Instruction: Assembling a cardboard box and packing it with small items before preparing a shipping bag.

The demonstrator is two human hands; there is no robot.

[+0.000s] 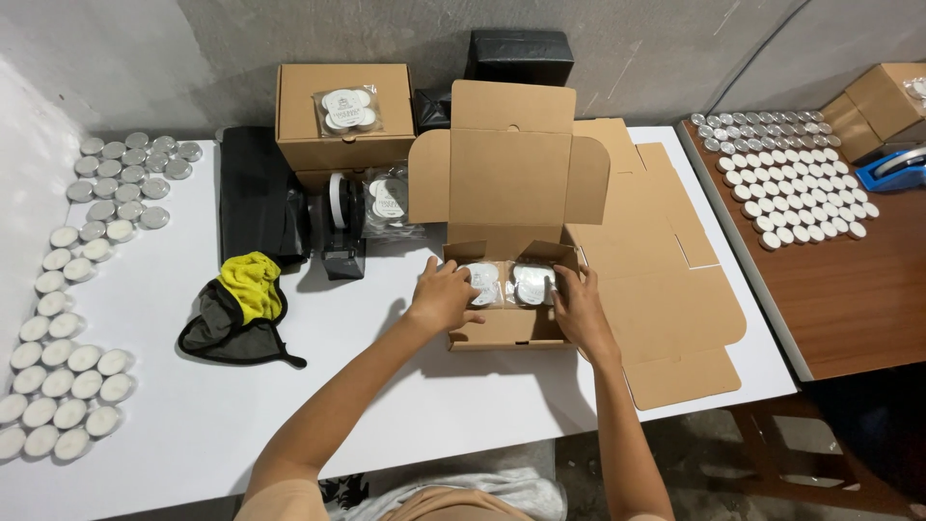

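Seen from above, a person stands at a white bench with both arms reaching forward into a small open cardboard box. The box lid stands upright behind it, side flaps spread. Inside lie two clear packets of tealight candles, side by side and filling the box floor.

The left hand rests on the box's left wall, fingers loosely curled and touching the left packet. The right hand rests at the right wall, fingers bent over the right packet's edge. Neither hand is lifting anything; both appear to press the packets down.

The step in hand looks like seating the packets level in the box. Judging from this, the next move calls for drawing the fingers clear and folding the lid forward, tucking the flaps inside without catching the plastic.

Just right of the box lies a stack of flat, unfolded box blanks. Behind stands a closed box with a packet on top, and a tape dispenser. Loose tealights line the bench's left edge; a yellow and black cloth lies nearby.
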